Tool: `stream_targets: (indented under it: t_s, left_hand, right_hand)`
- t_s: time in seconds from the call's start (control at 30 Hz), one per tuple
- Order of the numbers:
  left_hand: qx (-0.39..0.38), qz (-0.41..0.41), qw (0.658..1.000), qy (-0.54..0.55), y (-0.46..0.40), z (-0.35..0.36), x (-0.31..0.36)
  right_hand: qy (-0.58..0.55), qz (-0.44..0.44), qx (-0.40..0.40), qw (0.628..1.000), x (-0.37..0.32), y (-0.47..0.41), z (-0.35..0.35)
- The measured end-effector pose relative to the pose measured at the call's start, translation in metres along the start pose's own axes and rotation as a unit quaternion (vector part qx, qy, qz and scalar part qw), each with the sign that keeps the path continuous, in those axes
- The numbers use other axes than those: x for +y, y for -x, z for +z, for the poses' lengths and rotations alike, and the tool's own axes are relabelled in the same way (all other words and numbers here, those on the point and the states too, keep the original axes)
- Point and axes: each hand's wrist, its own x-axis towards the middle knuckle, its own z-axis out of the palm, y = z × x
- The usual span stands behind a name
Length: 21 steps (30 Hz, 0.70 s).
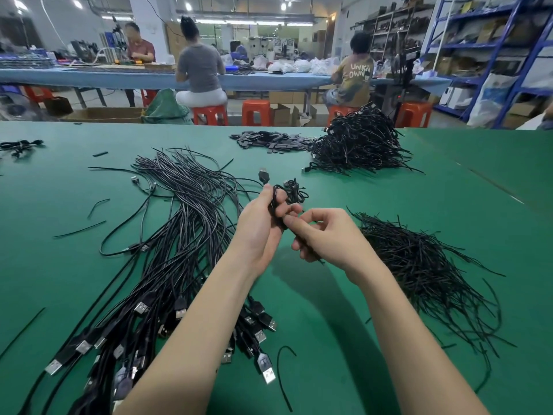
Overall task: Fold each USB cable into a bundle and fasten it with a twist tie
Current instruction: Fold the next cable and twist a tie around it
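The surface (pixel 374 324) is covered in matt green mat. The loose USB cables (pixel 185 223) have glossy black plastic jackets and bright metal plugs. The twist ties (pixel 425 265) look matt black.

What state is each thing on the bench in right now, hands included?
Left hand: grips the folded cable.
Right hand: pinches a twist tie at the bundle.
Folded cable: bundled, held above the table.
Loose cables: unfolded, lying left.
Twist ties: loose pile, right.
Finished bundles: heaped at the far side.
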Motion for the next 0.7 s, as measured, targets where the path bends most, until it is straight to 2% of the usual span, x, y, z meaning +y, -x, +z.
stream_targets:
  t_s: [0.1,0.17,0.27,0.37,0.53,0.7]
  left_hand:
    - [-0.011,-0.012,0.999,0.029,0.0,-0.003,0.001]
    - [-0.045,-0.041,0.997,0.05,0.001,-0.007,0.005]
    - [-0.118,-0.109,0.986,0.05,0.005,-0.01,0.01]
    - [-0.153,-0.136,0.979,0.02,0.008,-0.01,0.009]
    - [-0.173,-0.133,0.975,-0.035,0.011,-0.008,0.007]
    - [-0.19,-0.136,0.971,-0.046,0.012,-0.008,0.008]
  right_hand:
    - [0.026,0.04,-0.066,0.997,0.001,0.001,-0.011]
    - [0.021,0.064,-0.068,0.995,0.002,0.002,-0.024]
    - [-0.121,0.072,-0.056,0.988,0.004,0.001,-0.039]
    - [-0.139,0.038,-0.036,0.989,0.003,0.001,-0.039]
    - [-0.019,-0.033,0.011,0.999,0.001,0.001,-0.031]
    - [-0.049,-0.071,0.04,0.995,0.002,0.001,-0.028]
